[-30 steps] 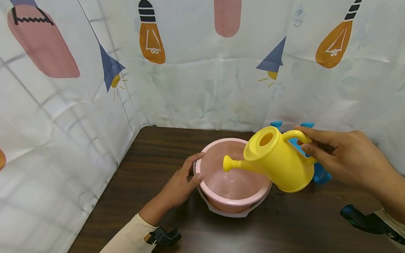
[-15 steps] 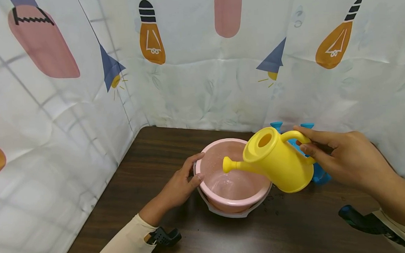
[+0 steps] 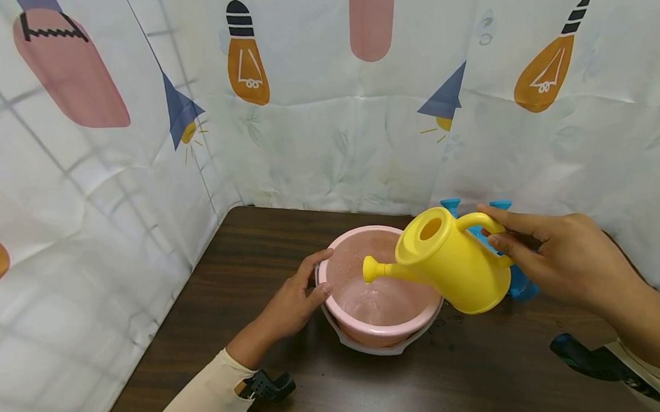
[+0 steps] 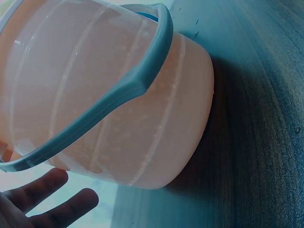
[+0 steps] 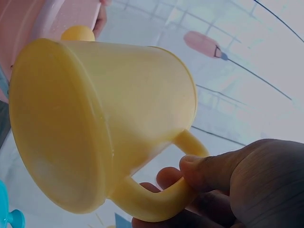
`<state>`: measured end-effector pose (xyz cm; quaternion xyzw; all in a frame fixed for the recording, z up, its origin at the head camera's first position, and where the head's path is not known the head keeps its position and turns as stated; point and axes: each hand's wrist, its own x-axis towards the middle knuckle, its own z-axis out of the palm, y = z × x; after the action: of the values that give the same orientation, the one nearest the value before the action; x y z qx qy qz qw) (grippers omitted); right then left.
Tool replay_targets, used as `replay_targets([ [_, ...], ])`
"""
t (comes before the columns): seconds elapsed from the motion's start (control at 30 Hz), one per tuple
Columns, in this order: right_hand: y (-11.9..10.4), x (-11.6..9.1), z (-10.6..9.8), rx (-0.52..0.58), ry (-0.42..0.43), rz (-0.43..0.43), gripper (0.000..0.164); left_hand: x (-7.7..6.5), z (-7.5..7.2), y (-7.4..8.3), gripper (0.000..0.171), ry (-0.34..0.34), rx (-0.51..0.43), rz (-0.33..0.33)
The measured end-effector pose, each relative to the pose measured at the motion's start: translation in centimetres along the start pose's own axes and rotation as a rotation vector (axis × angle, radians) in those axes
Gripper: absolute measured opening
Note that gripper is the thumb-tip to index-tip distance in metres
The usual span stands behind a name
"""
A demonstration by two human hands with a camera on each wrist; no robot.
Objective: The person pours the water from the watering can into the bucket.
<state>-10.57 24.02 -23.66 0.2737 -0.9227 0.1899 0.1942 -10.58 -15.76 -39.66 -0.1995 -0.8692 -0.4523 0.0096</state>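
A pink bucket (image 3: 385, 330) with a pale handle (image 4: 142, 80) stands on the dark wooden table. My left hand (image 3: 290, 303) holds the bucket's rim on its left side, thumb and forefinger at the edge. In the left wrist view, two of its fingers (image 4: 76, 204) reach out below the bucket wall. My right hand (image 3: 560, 255) grips a yellow watering can (image 3: 464, 267) by its handle, fingers and thumb round the loop. Tilted left, the can has its spout over the bucket's opening. Water falls from the spout and ripples at the bottom.
Behind the watering can and partly hidden by it stands a blue plastic thing (image 3: 522, 282) with flared tips. Water drops (image 3: 437, 341) dot the table (image 3: 488, 373) beside the bucket. A printed white curtain (image 3: 326, 143) hangs along the back and left.
The watering can and right hand have shifted very slightly left. Water continues to fall into the bucket. The left hand and bucket hold still.
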Motion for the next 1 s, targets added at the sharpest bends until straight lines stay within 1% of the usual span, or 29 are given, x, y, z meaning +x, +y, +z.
replay_targets([
  [0.3, -0.03, 0.0, -0.04, -0.014, -0.023, 0.025, 0.048, -0.06, 0.02, 0.04, 0.063, 0.003, -0.005, 0.01],
  [0.57, -0.14, 0.12, 0.13, -0.023, -0.005, -0.021, 0.05, 0.05, 0.13, -0.27, 0.061, 0.009, -0.006, 0.019],
  [1.0, -0.41, 0.44, 0.3, -0.029, 0.014, -0.043, 0.05, 0.03, 0.04, -0.16, 0.062, 0.001, -0.004, 0.018],
])
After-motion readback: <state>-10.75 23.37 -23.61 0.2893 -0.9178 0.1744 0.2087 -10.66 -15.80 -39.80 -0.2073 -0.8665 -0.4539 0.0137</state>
